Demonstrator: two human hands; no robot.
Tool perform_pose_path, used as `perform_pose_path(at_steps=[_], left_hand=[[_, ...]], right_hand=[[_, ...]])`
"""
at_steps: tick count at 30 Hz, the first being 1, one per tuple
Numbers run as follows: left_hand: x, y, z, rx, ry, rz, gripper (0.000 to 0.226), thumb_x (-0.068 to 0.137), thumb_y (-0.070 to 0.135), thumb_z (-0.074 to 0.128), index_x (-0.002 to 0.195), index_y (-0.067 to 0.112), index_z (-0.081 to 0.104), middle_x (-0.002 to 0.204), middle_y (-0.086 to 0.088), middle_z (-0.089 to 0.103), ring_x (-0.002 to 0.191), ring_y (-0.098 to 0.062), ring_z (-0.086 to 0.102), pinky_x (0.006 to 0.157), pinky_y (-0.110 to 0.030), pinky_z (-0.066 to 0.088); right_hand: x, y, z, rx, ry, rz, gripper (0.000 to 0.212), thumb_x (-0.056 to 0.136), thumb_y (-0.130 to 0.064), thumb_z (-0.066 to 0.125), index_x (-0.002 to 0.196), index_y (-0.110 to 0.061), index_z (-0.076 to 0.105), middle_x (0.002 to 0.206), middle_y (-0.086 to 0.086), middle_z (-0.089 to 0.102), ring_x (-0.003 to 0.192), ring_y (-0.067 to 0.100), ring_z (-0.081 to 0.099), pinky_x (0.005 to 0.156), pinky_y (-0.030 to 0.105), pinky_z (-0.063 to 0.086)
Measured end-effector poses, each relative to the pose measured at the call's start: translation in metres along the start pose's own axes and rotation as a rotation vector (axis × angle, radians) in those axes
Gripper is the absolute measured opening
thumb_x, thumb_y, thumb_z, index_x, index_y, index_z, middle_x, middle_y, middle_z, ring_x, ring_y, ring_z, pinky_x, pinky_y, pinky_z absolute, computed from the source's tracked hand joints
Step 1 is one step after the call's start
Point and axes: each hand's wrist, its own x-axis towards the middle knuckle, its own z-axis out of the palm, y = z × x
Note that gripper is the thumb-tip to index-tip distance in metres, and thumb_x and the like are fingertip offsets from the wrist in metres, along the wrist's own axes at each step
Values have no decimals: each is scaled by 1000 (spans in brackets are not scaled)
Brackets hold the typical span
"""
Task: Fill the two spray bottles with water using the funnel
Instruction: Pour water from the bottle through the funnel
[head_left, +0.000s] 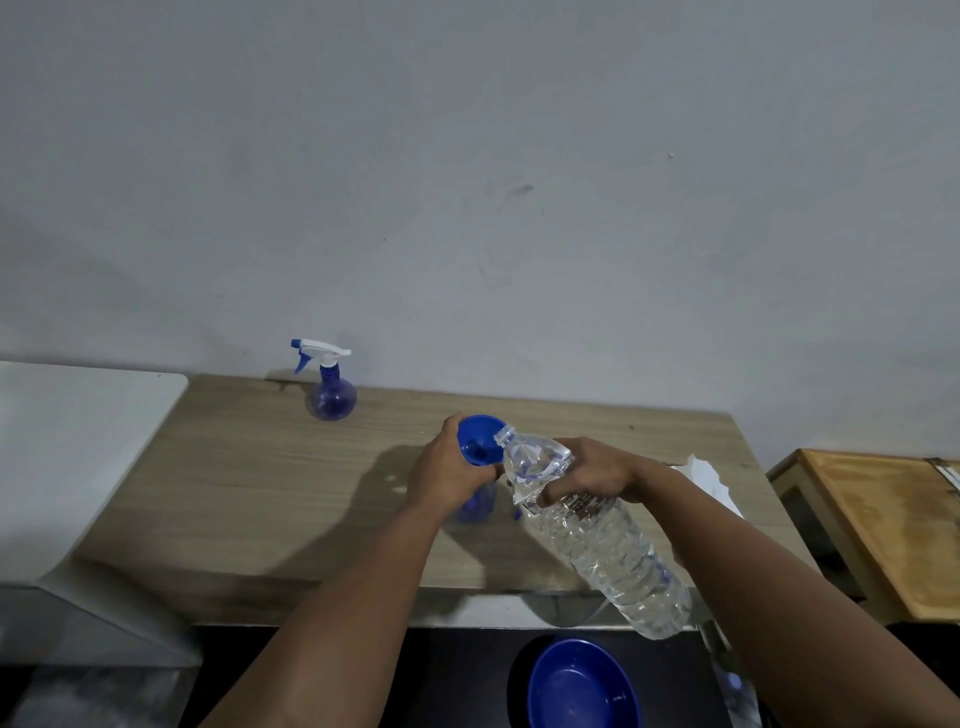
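Observation:
A blue funnel sits in the neck of a blue spray bottle on the wooden table; my left hand grips the funnel and bottle neck. My right hand grips a large clear water bottle near its shoulder, tilted with its open mouth over the funnel's rim. A second blue spray bottle with a white and blue trigger head stands upright at the back left of the table. The spray head of the bottle under the funnel is not visible.
A white cloth or paper lies at the table's right side behind my right forearm. A blue bowl sits below the table's front edge. A white surface adjoins on the left, a wooden cabinet on the right.

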Motion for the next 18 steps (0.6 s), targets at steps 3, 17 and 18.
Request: perform_pose_path(at_steps=[3,17,18], left_hand=[[-1,1,-1,-9,0,6,79,60,53,85,126,45,43,112,17,65,96,-13,63,75,-30,53],[1,-2,0,-30,-10,11,76,57,52,87,119,48,44,106,21,66,94,-11,65,79,-34,55],[1,-1,0,-30,-12,9,77,57,52,87,120,48,43,108,20,66,94,-11,65,78,-33,54]], right_hand=[[1,-1,0,-12,3,2,41,75,-16,92,111,-25,75,107,5,81,89,16,76,82,32,61],[-10,-2,1,79,54,-65,48,76,-14,91,118,-23,70,87,-8,78,76,9,73,70,30,58],[-11,-1,2,112,77,-74,49,78,-12,90,120,-23,68,84,-8,77,72,9,72,66,29,57]])
